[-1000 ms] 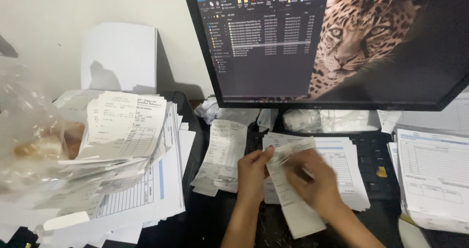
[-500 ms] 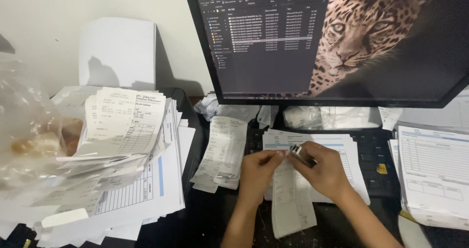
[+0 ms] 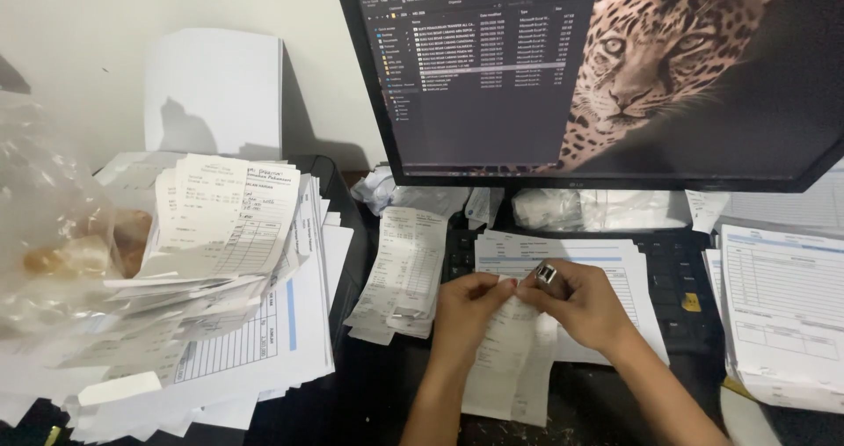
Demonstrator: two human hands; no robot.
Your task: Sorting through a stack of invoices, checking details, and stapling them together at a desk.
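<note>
Head view, receipt pinched between left hand, right hand

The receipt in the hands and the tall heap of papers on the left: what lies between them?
In the head view, between the receipt and the paper heap lies a smaller pile of long receipts on the dark desk.

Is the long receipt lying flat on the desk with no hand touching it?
No: the left hand and right hand both pinch the long receipt at its top edge, and it hangs below them.
</note>
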